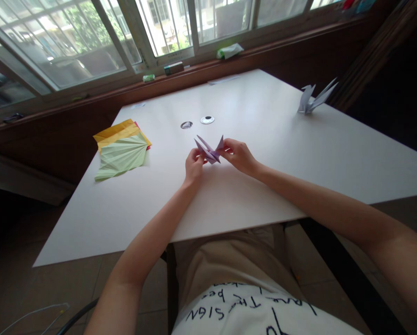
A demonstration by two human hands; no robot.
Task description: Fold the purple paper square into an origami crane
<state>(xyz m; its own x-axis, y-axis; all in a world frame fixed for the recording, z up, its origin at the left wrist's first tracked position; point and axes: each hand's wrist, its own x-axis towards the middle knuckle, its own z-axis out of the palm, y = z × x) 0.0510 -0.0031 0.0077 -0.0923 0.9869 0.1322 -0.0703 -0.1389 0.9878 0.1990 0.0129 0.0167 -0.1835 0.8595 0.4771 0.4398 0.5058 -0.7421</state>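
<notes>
Between my two hands, just above the white table, is a purple folded-paper crane [211, 153] with several pointed parts sticking up. My left hand [195, 164] pinches its left side, the fingertips partly hidden behind the paper. On the other side, my right hand [239, 155] grips the crane near its upright right point between thumb and fingers. Beyond the crane lie two round discs: a white one with a black spot, like a googly eye [207, 120], and a greyish shiny disc [186, 125] to its left.
Creased light green paper [122, 157] overlaps orange-yellow sheets [115, 131] on the table's left, a bit of red showing beneath. A grey-white paper crane [313, 100] stands near the right edge. Packets [230, 50] and a small box [174, 68] sit along the window sill.
</notes>
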